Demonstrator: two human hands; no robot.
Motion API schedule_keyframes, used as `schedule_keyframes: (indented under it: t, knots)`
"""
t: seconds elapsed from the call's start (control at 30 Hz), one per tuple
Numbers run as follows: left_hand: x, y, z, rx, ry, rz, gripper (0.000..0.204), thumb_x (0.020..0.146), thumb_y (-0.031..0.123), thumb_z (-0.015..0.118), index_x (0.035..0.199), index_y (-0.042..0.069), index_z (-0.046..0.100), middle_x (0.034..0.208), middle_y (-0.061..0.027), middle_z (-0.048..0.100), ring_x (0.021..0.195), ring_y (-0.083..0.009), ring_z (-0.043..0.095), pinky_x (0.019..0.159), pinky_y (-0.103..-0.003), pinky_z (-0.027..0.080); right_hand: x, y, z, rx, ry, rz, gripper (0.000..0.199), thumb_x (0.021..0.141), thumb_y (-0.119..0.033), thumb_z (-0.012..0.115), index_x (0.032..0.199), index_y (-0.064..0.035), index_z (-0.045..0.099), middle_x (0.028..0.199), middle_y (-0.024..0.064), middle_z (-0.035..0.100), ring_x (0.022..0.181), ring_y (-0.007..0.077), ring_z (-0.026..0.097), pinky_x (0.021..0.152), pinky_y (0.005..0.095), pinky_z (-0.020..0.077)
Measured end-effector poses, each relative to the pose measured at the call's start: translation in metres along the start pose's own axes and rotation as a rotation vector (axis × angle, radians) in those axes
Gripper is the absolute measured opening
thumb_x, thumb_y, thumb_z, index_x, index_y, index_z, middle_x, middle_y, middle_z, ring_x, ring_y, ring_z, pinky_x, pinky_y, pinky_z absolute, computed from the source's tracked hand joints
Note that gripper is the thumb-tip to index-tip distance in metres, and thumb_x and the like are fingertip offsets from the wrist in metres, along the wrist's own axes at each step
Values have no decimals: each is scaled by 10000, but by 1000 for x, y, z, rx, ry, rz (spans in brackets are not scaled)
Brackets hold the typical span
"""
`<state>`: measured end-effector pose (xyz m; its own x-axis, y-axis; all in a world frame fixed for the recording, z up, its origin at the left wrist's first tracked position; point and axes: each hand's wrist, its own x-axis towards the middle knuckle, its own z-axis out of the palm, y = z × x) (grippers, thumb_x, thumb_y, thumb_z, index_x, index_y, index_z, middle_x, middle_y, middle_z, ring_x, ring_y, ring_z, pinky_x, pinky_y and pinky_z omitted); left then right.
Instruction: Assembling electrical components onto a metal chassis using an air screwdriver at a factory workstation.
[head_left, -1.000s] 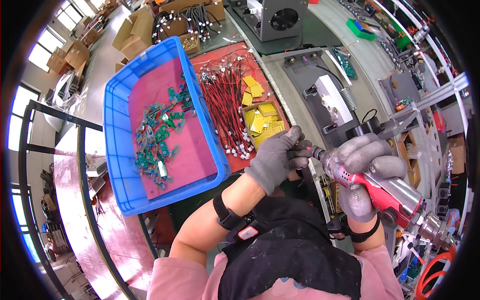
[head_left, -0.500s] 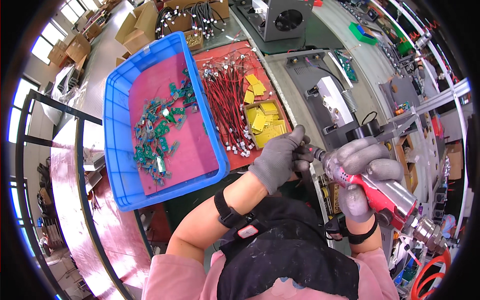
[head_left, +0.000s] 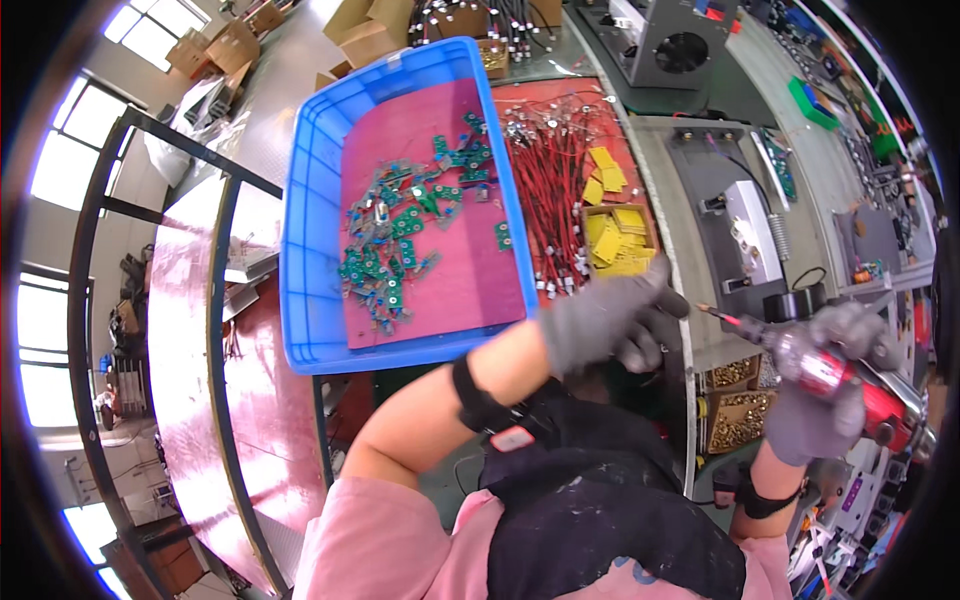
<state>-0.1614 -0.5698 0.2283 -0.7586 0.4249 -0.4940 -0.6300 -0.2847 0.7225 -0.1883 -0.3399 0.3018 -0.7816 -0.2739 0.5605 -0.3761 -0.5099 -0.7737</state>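
My right hand [head_left: 835, 375], in a grey glove, is wrapped round a red and silver power screwdriver [head_left: 822, 372]. Its thin bit points left, toward my left hand [head_left: 615, 325], and the tip stands a short way off the fingers. That left hand, gloved too, has its fingers curled and thumb and forefinger close together; whatever they may hold is hidden or too small to name. Just beyond it sits a small box of yellow plates [head_left: 632, 222]. A bundle of red and black wires [head_left: 545, 190] with white connectors lies to the left of the box.
A blue plastic bin [head_left: 310, 215] with a pink base holds many small green circuit boards [head_left: 405, 225]. Across the metal edge, a dark panel with a white block [head_left: 750, 235] lies on the bench. Boxes of brass-coloured fittings [head_left: 740, 420] stand below it. A grey fan housing [head_left: 680, 50] is farther back.
The screwdriver's bit has come away from my left fingers, with my right hand drawn off to the right. The whole view has shifted, so the bin and bench appear farther right.
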Motion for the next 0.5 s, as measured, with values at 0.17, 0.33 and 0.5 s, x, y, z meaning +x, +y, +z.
schedule_keyframes:
  t: [0.17, 0.33, 0.5]
  knots:
    - [-48, 48, -151, 389, 509, 62, 450, 937, 410, 491, 1072, -9, 585, 849, -87, 628, 558, -118, 535, 540, -247, 488, -18, -24, -42, -43, 215, 17, 345, 819, -146, 573, 1116, -120, 401, 992, 80, 333, 946, 249, 373, 751, 438, 418]
    - [14, -15, -296, 633, 600, -388, 362, 908, 313, 550, 1143, 39, 534, 985, -96, 630, 752, -233, 646, 627, -352, 556, -38, -46, -83, -159, 381, 44, 371, 826, -126, 566, 1157, -60, 415, 993, 93, 343, 952, 248, 346, 828, 404, 398]
    - [103, -115, -424, 1541, -233, 545, 350, 855, 354, 543, 1099, 112, 610, 920, -83, 683, 787, -292, 638, 771, -368, 517, -57, -74, -95, -180, 464, 12, 394, 782, -149, 600, 1110, -29, 417, 981, 98, 363, 940, 241, 373, 824, 380, 403]
